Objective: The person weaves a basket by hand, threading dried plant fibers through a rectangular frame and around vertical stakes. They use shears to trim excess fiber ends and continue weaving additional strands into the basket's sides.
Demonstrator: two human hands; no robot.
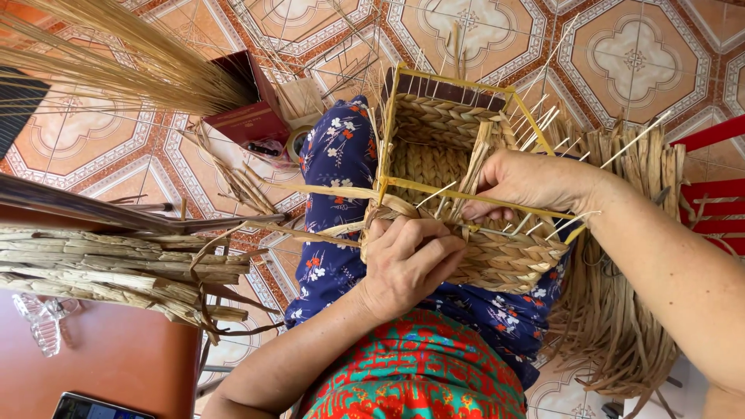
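Left hand [405,264] is gripping a straw strand [310,233], fingers clamped; right hand [521,180] is pinching the woven basket [497,260] rim, fingers together

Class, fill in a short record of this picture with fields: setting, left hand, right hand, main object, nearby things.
Setting: patterned tile floor, seen from above
Main object: half-woven straw basket on a yellow wire frame, resting on the lap
Left hand: left hand gripping a flat straw strand at the basket's rim
Right hand: right hand pinching the weave at the rim
Nearby things: dried straw bundle, thin reed stalks, phone
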